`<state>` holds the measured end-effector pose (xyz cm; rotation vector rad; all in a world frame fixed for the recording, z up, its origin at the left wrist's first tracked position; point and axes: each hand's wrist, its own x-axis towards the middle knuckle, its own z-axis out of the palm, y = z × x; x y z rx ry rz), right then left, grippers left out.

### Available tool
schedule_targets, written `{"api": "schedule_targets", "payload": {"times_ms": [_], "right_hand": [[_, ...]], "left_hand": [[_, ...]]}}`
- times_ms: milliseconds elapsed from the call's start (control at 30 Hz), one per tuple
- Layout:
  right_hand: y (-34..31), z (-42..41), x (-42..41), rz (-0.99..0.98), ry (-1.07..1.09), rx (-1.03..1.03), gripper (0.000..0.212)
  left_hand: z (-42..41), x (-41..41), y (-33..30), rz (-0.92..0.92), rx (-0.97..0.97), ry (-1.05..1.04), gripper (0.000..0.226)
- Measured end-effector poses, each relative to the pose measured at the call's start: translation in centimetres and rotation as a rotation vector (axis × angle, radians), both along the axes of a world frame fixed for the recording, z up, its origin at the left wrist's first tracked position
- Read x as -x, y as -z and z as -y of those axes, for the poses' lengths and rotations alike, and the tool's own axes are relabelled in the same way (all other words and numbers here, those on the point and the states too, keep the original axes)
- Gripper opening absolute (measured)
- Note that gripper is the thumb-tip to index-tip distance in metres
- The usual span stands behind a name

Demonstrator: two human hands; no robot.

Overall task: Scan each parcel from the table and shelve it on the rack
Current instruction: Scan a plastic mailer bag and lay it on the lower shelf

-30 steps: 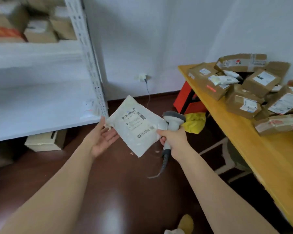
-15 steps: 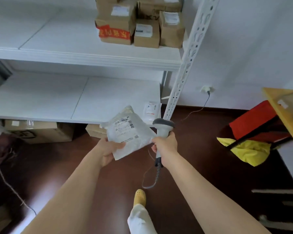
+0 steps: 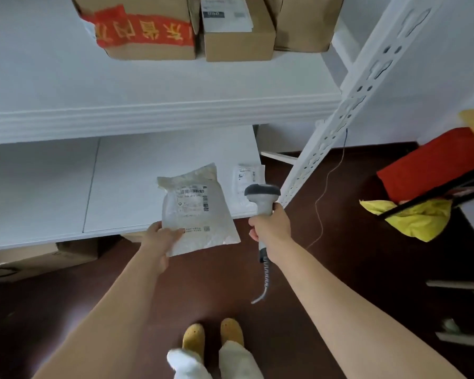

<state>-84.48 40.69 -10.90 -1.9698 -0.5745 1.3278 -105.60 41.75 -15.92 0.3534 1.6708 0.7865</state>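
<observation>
My left hand grips the lower left corner of a flat white plastic parcel with a printed barcode label. The parcel hangs over the front edge of the rack's lower white shelf. To the right of the parcel, my right hand is closed round the handle of a grey barcode scanner, head up, its coiled cable hanging below. Another white parcel lies on the lower shelf near the right post.
Several cardboard boxes stand on the upper shelf, one with red tape. The perforated white rack post slants at the right. Cardboard boxes sit on the dark floor under the rack. A red object and yellow cloth lie at right.
I have turned from the table and stepped up to the rack. The parcel passed fully into my left hand and moved forward over the lower shelf's edge; the scanner stayed in my right hand.
</observation>
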Motion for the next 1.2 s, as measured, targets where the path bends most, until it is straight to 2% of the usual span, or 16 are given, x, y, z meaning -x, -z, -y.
{"api": "schedule_targets", "payload": {"times_ms": [133, 267, 467, 600, 700, 767, 833, 933, 967, 1100, 1200], "right_hand": [[4.8, -3.3, -1.6, 0.096, -0.006, -0.05, 0.037], [11.3, -5.7, -2.6, 0.108, -0.017, -0.095, 0.034], [19.4, -8.0, -3.5, 0.04, -0.048, -0.117, 0.036], [21.3, -9.0, -4.1, 0.082, -0.073, -0.117, 0.034], [20.5, -9.0, -4.1, 0.087, -0.064, -0.098, 0.035], [19.1, -8.7, -4.0, 0.071, -0.051, -0.08, 0.035], [17.0, -8.0, -4.1, 0.058, -0.044, -0.061, 0.035], [13.6, -6.5, -4.5, 0.051, -0.033, -0.04, 0.035], [12.5, -5.8, -4.6, 0.057, -0.028, -0.033, 0.034], [7.4, -2.1, -5.7, 0.077, -0.025, 0.016, 0.033], [3.0, 1.3, -7.8, 0.067, -0.001, 0.027, 0.032]], "left_hand": [[-5.9, -1.6, 6.3, -0.087, -0.041, 0.034, 0.045], [-11.6, -3.2, 14.2, -0.07, -0.035, 0.043, 0.017], [-17.7, -5.2, 24.2, -0.055, -0.076, 0.12, 0.04], [-18.7, -6.0, 27.0, -0.132, -0.036, 0.178, 0.052], [-18.2, -5.7, 26.4, -0.242, 0.019, 0.219, 0.08], [-17.7, -5.6, 24.7, -0.365, 0.096, 0.261, 0.075], [-17.2, -5.9, 22.1, -0.402, 0.159, 0.268, 0.057], [-15.8, -7.5, 17.8, -0.296, 0.17, 0.259, 0.02], [-15.1, -8.1, 16.4, -0.259, 0.171, 0.289, 0.013], [-10.9, -11.5, 10.4, -0.061, 0.203, 0.421, 0.008], [-7.9, -14.7, 6.5, -0.015, 0.244, 0.515, 0.007]]}}
